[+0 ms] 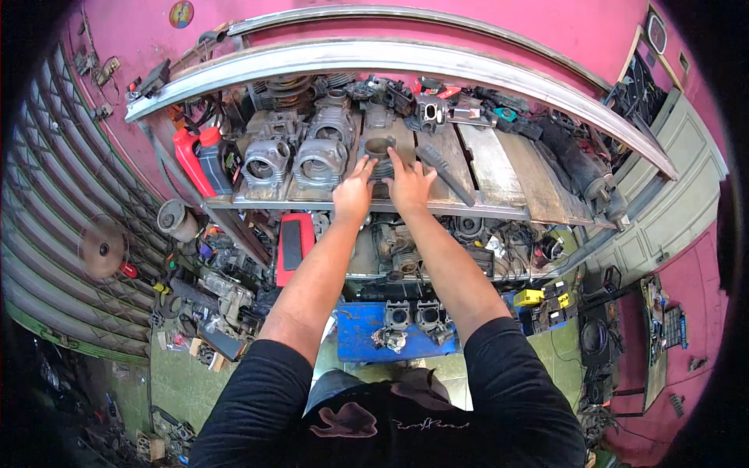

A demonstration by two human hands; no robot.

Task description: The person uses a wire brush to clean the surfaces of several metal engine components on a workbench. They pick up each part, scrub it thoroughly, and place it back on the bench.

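Observation:
On the front of the upper shelf (499,171) stands a grey finned engine cylinder (380,145), its round bore facing up. My left hand (355,191) holds its left side, fingertips near the rim. From the right, my right hand (410,184) grips the same cylinder, with one finger stretched up to the rim; the palms hide its lower part. Left of it sit two cast cylinder heads (318,161) (267,162) with round openings. A long dark ribbed part (446,173) lies slanting just right of my right hand.
Red and black bottles (204,160) stand at the shelf's left end. Metal beams (390,53) cross above it, with more engine parts behind. Below are a red case (295,246), a crowded lower shelf, and a blue table (355,331) bearing several metal parts. A fan (103,248) stands at left.

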